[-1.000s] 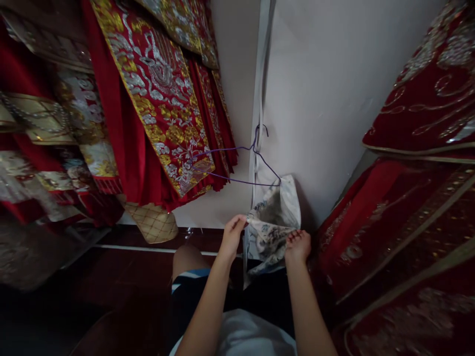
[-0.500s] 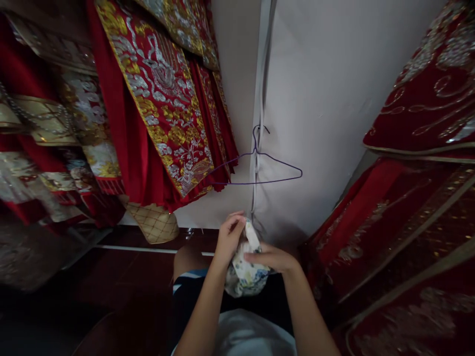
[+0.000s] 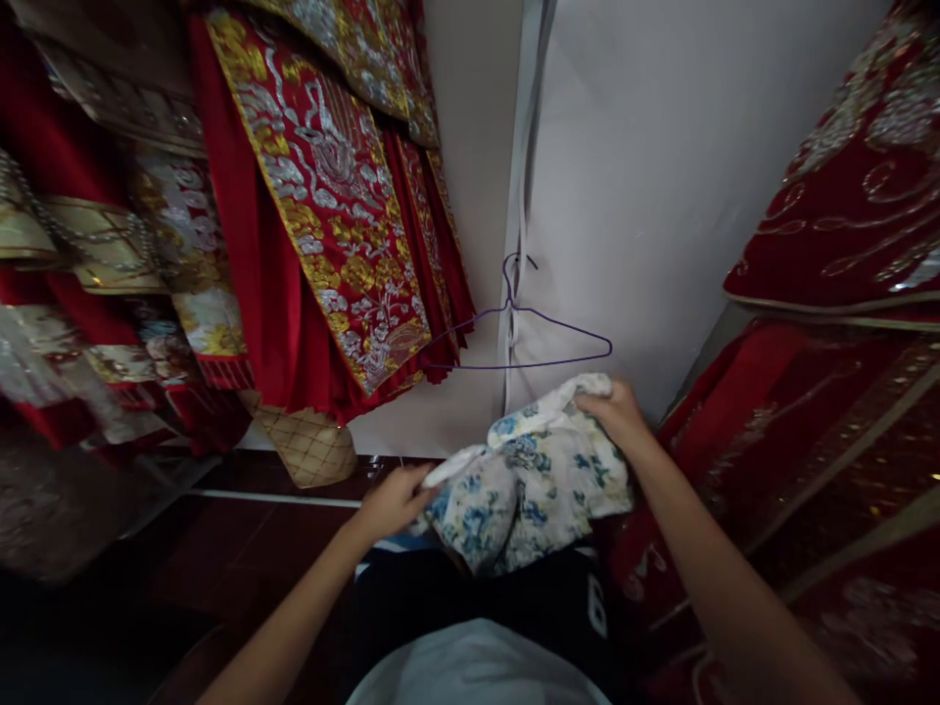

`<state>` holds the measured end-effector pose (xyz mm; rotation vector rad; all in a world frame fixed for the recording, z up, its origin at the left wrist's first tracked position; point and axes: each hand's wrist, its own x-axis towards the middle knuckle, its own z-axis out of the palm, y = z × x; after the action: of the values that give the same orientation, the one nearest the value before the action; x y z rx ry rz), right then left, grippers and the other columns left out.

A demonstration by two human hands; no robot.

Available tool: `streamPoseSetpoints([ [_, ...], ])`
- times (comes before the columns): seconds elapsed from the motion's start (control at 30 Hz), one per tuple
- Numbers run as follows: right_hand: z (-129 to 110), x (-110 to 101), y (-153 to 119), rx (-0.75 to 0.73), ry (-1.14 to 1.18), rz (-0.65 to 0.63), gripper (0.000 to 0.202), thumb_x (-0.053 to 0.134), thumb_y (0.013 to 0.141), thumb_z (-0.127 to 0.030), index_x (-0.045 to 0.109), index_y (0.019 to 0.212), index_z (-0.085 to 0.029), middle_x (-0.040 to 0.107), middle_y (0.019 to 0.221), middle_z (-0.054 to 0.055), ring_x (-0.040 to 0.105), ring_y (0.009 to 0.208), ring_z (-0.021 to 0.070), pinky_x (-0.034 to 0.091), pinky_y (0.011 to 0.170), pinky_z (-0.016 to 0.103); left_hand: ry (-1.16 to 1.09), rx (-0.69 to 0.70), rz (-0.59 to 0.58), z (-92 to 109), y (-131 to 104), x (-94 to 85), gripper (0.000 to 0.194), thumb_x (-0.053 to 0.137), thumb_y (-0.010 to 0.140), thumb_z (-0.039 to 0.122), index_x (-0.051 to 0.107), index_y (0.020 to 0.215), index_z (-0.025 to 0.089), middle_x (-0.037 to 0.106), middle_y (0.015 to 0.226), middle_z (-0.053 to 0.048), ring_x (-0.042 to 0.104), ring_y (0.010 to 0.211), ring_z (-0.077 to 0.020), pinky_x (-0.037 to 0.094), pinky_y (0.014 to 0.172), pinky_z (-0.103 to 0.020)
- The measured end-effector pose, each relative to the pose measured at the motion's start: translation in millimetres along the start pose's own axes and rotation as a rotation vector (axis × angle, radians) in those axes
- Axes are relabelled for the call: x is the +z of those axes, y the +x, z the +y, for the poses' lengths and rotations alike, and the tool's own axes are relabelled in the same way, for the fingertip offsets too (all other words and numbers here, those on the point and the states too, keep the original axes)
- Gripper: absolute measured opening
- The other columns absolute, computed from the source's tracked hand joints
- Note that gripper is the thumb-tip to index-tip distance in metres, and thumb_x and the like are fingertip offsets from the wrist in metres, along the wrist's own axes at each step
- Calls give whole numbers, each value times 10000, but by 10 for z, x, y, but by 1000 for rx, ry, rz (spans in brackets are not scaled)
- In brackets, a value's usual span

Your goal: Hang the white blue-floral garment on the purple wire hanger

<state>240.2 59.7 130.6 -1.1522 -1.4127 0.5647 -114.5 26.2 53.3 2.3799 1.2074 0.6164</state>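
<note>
Between my two hands hangs a white garment with blue and yellow-green flowers [image 3: 543, 475], probably shorts, stretched sideways above my lap. Its left end of the waistband is pinched in my left hand [image 3: 397, 504]. My right hand [image 3: 615, 411] grips the other end, higher up and farther right. The band dips and folds in the middle. Just above the cloth, a thin purple hanger [image 3: 558, 323] hangs bare against the wall, touching neither hand.
Red costumes with gold and silver embroidery [image 3: 330, 196] hang at the left, overlapping the hanger's left end. More red beaded garments [image 3: 829, 225] crowd the right side. A white strap [image 3: 523, 176] runs down the wall [image 3: 661, 147]. Below is a dark red floor [image 3: 250, 534].
The bunched floral garment has been spread wide. My left hand moved left and down, my right hand right and up, each holding an end of its waistband.
</note>
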Motion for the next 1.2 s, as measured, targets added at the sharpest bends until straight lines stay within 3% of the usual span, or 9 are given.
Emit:
streamPoseSetpoints([
  [0.13, 139, 268, 500, -207, -138, 106, 109, 603, 603, -303, 566, 619, -202, 549, 591, -17, 485, 586, 145, 378, 557, 248, 279, 123, 182, 44, 170, -420, 199, 393, 897, 273, 564, 836, 193, 561, 716, -47, 530, 775, -224, 418, 781, -333],
  [0.2, 216, 415, 689, -141, -123, 53, 190, 576, 660, -340, 646, 758, -194, 639, 704, 10, 554, 666, 164, 425, 623, 257, 337, 129, 217, 86, 247, -548, 214, 366, 912, 275, 557, 856, 198, 573, 720, -48, 541, 784, -231, 417, 853, -366],
  [0.3, 336, 516, 823, 4, -160, -58, 241, 565, 701, -400, 670, 691, -183, 651, 638, 25, 587, 679, 192, 445, 640, 280, 399, 82, 224, 69, 342, -648, 245, 351, 926, 293, 560, 845, 193, 595, 731, -57, 561, 787, -237, 413, 900, -394],
  [0.57, 378, 317, 669, -6, -112, 23, 283, 668, 630, -435, 700, 659, -156, 700, 668, 58, 613, 664, 195, 442, 628, 280, 92, 21, 305, -72, 545, -691, 358, 343, 948, 353, 649, 985, 172, 698, 974, -94, 636, 931, -241, 463, 858, -336],
  [0.77, 233, 348, 539, 14, -111, 30, 314, 646, 650, -456, 690, 640, -146, 673, 627, 45, 579, 613, 174, 403, 575, 264, 28, 59, 585, 289, 899, -846, 353, 393, 924, 329, 627, 1114, 145, 670, 1145, -107, 607, 1081, -245, 431, 966, -342],
  [0.9, 229, 405, 470, 66, -109, 16, 337, 613, 650, -488, 619, 564, -162, 581, 532, 8, 502, 547, 145, 357, 535, 256, 70, 127, 546, 498, 1388, -984, 207, 511, 829, 256, 640, 937, 136, 684, 896, -78, 623, 836, -210, 466, 800, -308],
  [0.97, 239, 405, 451, 56, -96, -11, 327, 589, 670, -480, 603, 574, -168, 569, 544, 5, 492, 550, 144, 366, 546, 260, -12, 169, 529, 528, 1615, -1023, 296, 536, 740, 163, 612, 1024, 129, 668, 856, -53, 606, 772, -181, 464, 738, -279],
  [1.07, 262, 319, 447, -33, -109, 45, 278, 586, 705, -433, 643, 758, -167, 619, 671, 19, 539, 635, 166, 412, 609, 266, -160, 156, 501, 506, 1798, -1076, 514, 499, 673, 112, 564, 1183, 114, 655, 776, -19, 589, 694, -160, 466, 680, -261],
  [1.2, 337, 49, 552, -111, -129, 361, 569, 646, 726, -366, 508, 1241, -167, 674, 901, 68, 611, 811, 216, 472, 748, 312, -162, 144, 451, 469, 1804, -1154, 373, 480, 694, 164, 703, 989, 118, 714, 881, -54, 618, 805, -193, 489, 776, -300],
])
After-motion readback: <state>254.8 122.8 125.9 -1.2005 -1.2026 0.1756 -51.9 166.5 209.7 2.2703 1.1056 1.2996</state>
